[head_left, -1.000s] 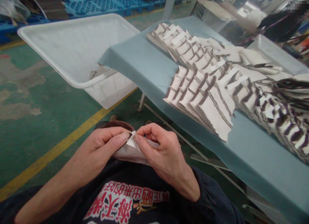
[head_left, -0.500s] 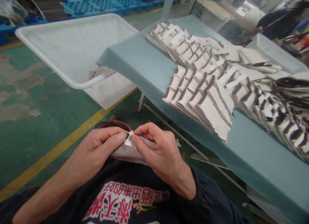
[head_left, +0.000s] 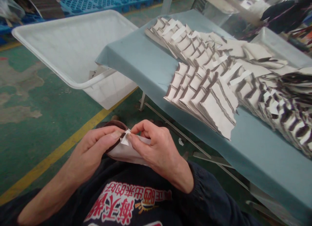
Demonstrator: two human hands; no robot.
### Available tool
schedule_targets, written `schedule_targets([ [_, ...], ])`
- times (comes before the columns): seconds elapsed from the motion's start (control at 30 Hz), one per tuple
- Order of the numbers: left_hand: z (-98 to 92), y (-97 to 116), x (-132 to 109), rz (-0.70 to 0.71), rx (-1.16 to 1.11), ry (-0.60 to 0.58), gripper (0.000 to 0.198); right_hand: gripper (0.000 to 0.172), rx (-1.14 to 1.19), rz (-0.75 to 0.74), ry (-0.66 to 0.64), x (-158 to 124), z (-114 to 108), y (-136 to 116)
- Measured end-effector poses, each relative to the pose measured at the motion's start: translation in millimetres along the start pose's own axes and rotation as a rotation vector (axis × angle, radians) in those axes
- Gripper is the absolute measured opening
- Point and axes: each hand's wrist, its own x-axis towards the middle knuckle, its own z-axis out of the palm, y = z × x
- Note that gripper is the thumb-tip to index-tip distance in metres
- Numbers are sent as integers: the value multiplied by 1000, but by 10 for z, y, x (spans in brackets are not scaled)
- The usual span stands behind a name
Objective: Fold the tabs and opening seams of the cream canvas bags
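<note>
Close to my body I hold a folded fabric piece (head_left: 131,151), pale on the outside with a dark brown edge. My left hand (head_left: 97,143) is closed, thumb and forefinger pinching the brown edge. With thumb and forefinger, my right hand (head_left: 153,144) pinches a small white tag (head_left: 125,137) at that same edge; its other fingers curl over the pale cloth. The two pinches are only a little apart. What lies under the right palm is hidden.
To the right, a blue-covered table (head_left: 151,67) carries overlapping stacks of similar pale pieces (head_left: 202,96) with brown edges. A large white bin (head_left: 73,54) stands at the table's left end, on a green floor. Blue pallets (head_left: 97,5) lie at the back.
Both hands have shifted slightly left with the fabric piece. More of its pale cloth shows below the tag. The pinching grips stay closed.
</note>
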Motion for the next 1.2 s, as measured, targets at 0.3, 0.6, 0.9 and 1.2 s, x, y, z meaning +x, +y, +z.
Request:
schedule_targets([
  [0.3, 10, 100, -19, -103, -250, -105, 21, 22, 91, -17, 6, -10, 57, 79],
  [0.6, 72, -1, -118, 10, -86, 16, 29, 28, 196, 8, 21, -20, 121, 84],
  [0.9, 79, 208, -220, 121, 209, 53, 31, 53, 628, 234, -193, 13, 191, 76],
  [1.2, 355, 283, -125, 213, 260, 242, 28, 54, 798, 176, -210, 69, 324, 132],
])
